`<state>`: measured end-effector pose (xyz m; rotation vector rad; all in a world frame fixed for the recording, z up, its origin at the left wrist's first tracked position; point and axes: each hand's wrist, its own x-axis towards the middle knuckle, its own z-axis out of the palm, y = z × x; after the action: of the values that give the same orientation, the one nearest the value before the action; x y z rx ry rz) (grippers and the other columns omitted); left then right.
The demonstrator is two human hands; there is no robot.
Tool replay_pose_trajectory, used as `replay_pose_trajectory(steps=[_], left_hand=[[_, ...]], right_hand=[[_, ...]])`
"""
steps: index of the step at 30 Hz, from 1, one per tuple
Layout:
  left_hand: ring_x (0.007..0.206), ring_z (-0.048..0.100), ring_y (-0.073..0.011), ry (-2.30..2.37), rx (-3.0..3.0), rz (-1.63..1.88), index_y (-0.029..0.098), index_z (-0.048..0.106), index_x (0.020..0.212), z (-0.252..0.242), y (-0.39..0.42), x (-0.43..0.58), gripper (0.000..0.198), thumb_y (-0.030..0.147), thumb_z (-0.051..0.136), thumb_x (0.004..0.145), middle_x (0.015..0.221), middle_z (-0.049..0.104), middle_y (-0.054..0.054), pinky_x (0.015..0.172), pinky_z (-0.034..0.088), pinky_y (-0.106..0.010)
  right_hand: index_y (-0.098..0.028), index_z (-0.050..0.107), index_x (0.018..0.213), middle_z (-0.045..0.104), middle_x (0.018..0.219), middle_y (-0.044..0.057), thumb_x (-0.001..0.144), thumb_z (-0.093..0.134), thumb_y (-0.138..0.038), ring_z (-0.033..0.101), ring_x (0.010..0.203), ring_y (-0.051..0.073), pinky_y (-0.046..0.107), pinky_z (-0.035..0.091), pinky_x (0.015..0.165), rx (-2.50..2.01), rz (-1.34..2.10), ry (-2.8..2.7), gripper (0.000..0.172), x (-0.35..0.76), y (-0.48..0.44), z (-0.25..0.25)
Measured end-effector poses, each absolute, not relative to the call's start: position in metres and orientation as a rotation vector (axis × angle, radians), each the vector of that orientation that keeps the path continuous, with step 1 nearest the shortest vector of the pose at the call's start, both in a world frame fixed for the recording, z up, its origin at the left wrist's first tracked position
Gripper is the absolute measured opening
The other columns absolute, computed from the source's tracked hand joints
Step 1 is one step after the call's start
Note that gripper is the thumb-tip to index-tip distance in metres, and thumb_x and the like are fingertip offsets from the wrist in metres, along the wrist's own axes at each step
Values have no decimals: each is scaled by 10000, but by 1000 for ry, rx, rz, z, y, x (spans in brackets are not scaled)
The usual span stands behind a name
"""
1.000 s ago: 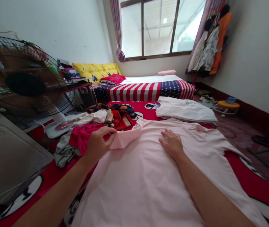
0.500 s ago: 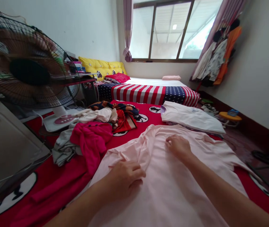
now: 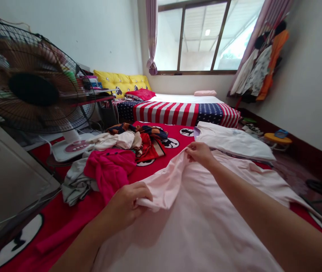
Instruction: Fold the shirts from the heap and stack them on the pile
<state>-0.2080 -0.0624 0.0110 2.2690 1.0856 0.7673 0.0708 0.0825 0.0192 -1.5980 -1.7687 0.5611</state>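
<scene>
A pale pink shirt lies spread over the red patterned bedding in front of me. My left hand is closed on the sleeve edge, pinching it a little above the shirt body. Near the collar, my right hand pinches the shirt at the shoulder. Between the two hands the sleeve cloth is lifted and slopes down toward the left. The right sleeve lies flat on the bedding. Beyond the shirt sits a folded white shirt on top of other folded cloth.
To the left lie a bright pink garment, a grey garment and other crumpled clothes. A standing fan is at the far left. Behind is a bed with a stars-and-stripes cover. An orange stool stands at the right.
Both hands have gone from resting loosely on the shirt to gripping it. The left hand moved left and the right hand moved slightly left and away, raising the sleeve.
</scene>
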Motion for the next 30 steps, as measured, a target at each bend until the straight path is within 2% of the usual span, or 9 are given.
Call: replay_pose_trajectory(steps=[5, 10, 12, 14, 17, 20, 23, 26, 30], left_hand=[[751, 603, -162, 1396, 1940, 1302, 175, 655, 835, 35, -56, -217, 210, 377, 654, 775, 831, 673, -40, 669, 485, -246], [631, 555, -139, 1714, 1782, 1621, 168, 677, 924, 60, -13, -239, 340, 433, 669, 711, 727, 637, 3, 568, 455, -230], [655, 582, -167, 1957, 1901, 1571, 187, 691, 934, 61, 10, -253, 303, 403, 639, 728, 738, 650, -6, 601, 461, -259], [697, 612, -218, 2303, 2025, 1352, 215, 698, 954, 56, 29, -267, 259, 349, 606, 752, 741, 665, -29, 650, 471, -310], [863, 625, -307, 2576, 2189, 1044, 209, 676, 1039, 48, 43, -280, 288, 262, 543, 790, 890, 686, -102, 746, 482, -402], [1041, 570, -330, 2452, 2415, 1129, 165, 643, 1091, 46, 40, -266, 313, 219, 494, 821, 1093, 638, -148, 886, 457, -450], [1053, 572, -268, 1998, 2579, 1229, 158, 644, 1061, 48, 32, -219, 284, 192, 493, 823, 1083, 642, -106, 959, 443, -394], [1000, 613, -198, 1525, 2629, 986, 191, 669, 1007, 44, 32, -159, 256, 181, 457, 864, 1061, 665, -47, 926, 473, -313], [1043, 615, -211, 1543, 2607, 724, 209, 642, 1107, 27, 57, -103, 298, 170, 458, 875, 1125, 648, -58, 921, 471, -307]], right_hand=[[-149, 579, 738, 615, 492, -4, 799, 585, -173, 576, 378, 121, 198, 463, 373, -1316, 841, -1216, 66, 72, 84, 53], [-145, 574, 822, 664, 576, 24, 790, 567, -111, 641, 477, 151, 256, 540, 468, -1160, 993, -1125, 48, 55, 106, 56], [-149, 580, 956, 703, 695, 51, 771, 605, -129, 678, 585, 161, 273, 560, 553, -1137, 1057, -1145, 187, 48, 115, 47], [-182, 529, 1160, 721, 938, 93, 732, 669, -162, 698, 774, 179, 301, 567, 665, -1114, 1106, -1210, 451, 43, 119, 34], [-230, 408, 1337, 623, 1229, 138, 686, 724, -237, 644, 1016, 208, 340, 543, 782, -1072, 1090, -1357, 724, 44, 115, 14], [-187, 487, 1266, 653, 1157, 129, 695, 696, -308, 644, 995, 216, 349, 531, 789, -1056, 941, -1415, 619, 60, 105, 0], [-154, 582, 1116, 698, 991, 98, 723, 628, -314, 672, 859, 201, 316, 532, 707, -1179, 716, -1368, 427, 89, 100, -7], [-138, 635, 1021, 711, 909, 90, 771, 538, -287, 681, 762, 181, 273, 516, 636, -1545, 487, -1406, 307, 125, 101, -8], [-136, 696, 879, 702, 708, 76, 721, 572, -230, 674, 701, 217, 304, 500, 663, -1907, 294, -1488, 221, 166, 102, -6]])
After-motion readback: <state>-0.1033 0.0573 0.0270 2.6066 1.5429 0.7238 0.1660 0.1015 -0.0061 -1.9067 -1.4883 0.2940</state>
